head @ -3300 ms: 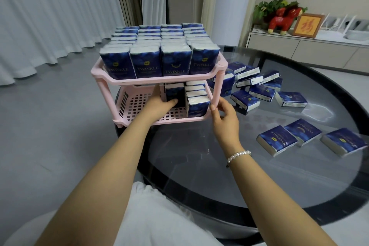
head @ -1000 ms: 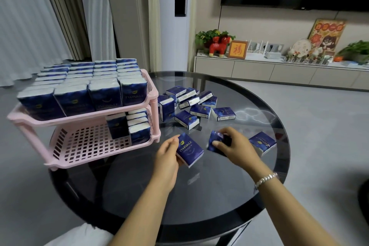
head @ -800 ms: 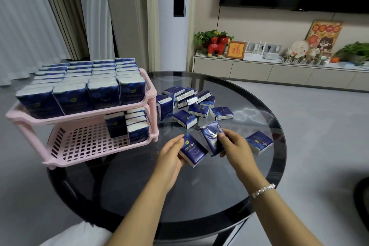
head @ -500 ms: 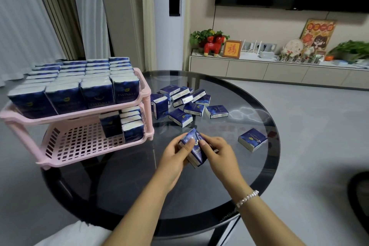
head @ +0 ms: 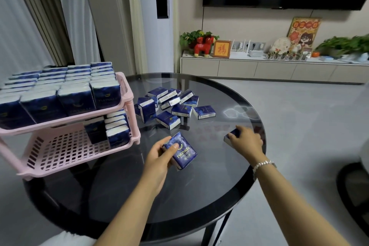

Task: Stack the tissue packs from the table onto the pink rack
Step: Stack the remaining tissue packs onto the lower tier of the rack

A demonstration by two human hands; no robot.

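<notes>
Left hand [head: 159, 158] grips stacked tissue packs [head: 180, 151] above the glass table [head: 199, 195]. Right hand [head: 246, 142] curls over a lone pack [head: 229, 136] near the edge (mostly hidden). Pink rack [head: 127, 94] sits left, loose packs [head: 171, 106] beside it.

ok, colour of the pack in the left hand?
Dark blue with pale lettering, seen in the head view: pack, left hand.

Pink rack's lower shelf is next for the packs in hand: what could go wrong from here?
1. The left hand grips stacked blue tissue packs; one may slide off in transit.
2. The two-tier pink plastic rack overhangs the round black glass table edge; pushing packs in could shift it.
3. The right hand covers a blue pack near the table rim; a fumble might drop it.
</notes>
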